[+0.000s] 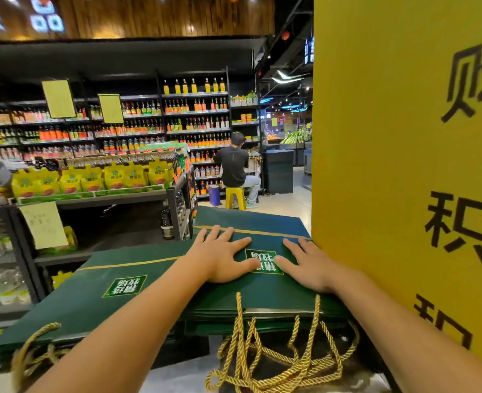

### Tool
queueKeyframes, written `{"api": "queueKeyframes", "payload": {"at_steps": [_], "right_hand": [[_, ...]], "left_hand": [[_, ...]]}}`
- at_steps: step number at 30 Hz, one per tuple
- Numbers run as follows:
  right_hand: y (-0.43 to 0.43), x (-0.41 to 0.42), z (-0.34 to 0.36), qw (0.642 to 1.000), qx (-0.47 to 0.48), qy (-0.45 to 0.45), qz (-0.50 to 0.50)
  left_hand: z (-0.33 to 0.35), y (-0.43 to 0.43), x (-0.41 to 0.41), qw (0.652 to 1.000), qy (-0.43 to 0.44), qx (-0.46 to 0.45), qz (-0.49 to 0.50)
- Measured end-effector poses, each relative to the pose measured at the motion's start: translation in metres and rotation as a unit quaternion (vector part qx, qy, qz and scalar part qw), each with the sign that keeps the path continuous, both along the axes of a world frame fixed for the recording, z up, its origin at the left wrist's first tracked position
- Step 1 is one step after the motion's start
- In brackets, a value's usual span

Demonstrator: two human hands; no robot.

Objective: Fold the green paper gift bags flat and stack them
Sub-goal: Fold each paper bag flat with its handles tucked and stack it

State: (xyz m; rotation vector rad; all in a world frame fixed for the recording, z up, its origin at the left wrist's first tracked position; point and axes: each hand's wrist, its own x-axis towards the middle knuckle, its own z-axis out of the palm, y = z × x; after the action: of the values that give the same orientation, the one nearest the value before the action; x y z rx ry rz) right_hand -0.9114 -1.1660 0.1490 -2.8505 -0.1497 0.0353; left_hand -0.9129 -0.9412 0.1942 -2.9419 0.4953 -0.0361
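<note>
Several gold rope handles (pixel 279 358) hang loose over the near edge of the stack (pixel 262 313) of folded green bags. What carries the stack is hidden. A second pile (pixel 92 293) of the same bags lies just beside it on the left.

On the top bag (pixel 228 296) the left hand (pixel 220 258) and the right hand (pixel 309 268) lie palm down. Their fingers (pixel 214 231) are straight and spread and grip nothing. The hands sit either side of the printed label (pixel 263 260), with both thumbs touching it. The fingertips point away from the person and reach about to the gold stripe (pixel 262 231). The bag's far panel runs on beyond them.

Assessment: the step in hand appears to be pressing the top bag flat onto the stack.
- Pressure is best spread evenly, sweeping from the label outward to the side creases.
- The edges should be squared to the bags beneath.
- The handles should be kept clear of the fold.

A yellow sign board (pixel 404 165) stands just beside the right hand and limits room there. Further off are bottle shelves (pixel 194 123) and a seated person (pixel 234 165), well apart from the work.
</note>
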Motion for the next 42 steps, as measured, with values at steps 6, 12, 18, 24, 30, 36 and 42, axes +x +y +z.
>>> {"api": "queueKeyframes", "payload": {"at_steps": [6,12,18,24,30,36,42], "right_hand": [[0.012,-0.025,0.067,0.993,-0.083,-0.073,0.042],[0.074,-0.054,0.118,0.979,-0.093,-0.158,0.094],[0.175,-0.086,0.134,0.959,-0.045,-0.188,0.206],[0.268,-0.093,0.102,0.958,-0.034,-0.128,0.254],[0.284,-0.073,0.04,0.989,-0.072,-0.047,0.118],[0.254,-0.069,0.005,0.997,-0.08,-0.008,0.009],[0.248,-0.083,-0.002,0.998,0.046,-0.007,-0.031]], "left_hand": [[0.053,0.009,-0.017,0.997,-0.072,-0.035,-0.004],[0.084,0.075,-0.063,0.987,-0.11,-0.112,0.041],[0.067,0.173,-0.106,0.974,-0.092,-0.147,0.144],[0.021,0.261,-0.145,0.94,-0.06,-0.247,0.229],[-0.029,0.299,-0.157,0.898,-0.083,-0.336,0.271],[-0.046,0.296,-0.146,0.848,-0.117,-0.423,0.297],[-0.054,0.296,-0.143,0.811,-0.102,-0.479,0.319]]}}
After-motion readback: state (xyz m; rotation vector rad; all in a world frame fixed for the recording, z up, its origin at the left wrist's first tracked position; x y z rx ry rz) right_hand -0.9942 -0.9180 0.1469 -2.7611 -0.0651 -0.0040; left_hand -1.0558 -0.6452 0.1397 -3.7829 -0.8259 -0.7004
